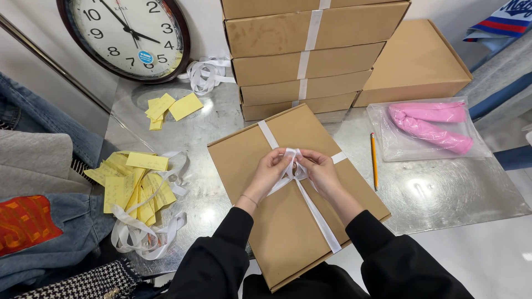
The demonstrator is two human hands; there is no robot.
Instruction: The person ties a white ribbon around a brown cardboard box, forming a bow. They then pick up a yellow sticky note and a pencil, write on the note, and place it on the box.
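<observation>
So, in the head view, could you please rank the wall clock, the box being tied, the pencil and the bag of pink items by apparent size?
Largest to smallest as they look:
1. cardboard box, though it is nearest the camera
2. wall clock, partly cut off by the frame
3. clear bag of pink items
4. pencil

Clock against bag is close.

Ribboned brown box (288, 194) centre, stacked boxes (310, 55) behind — yellow slips (136, 185) left
</observation>
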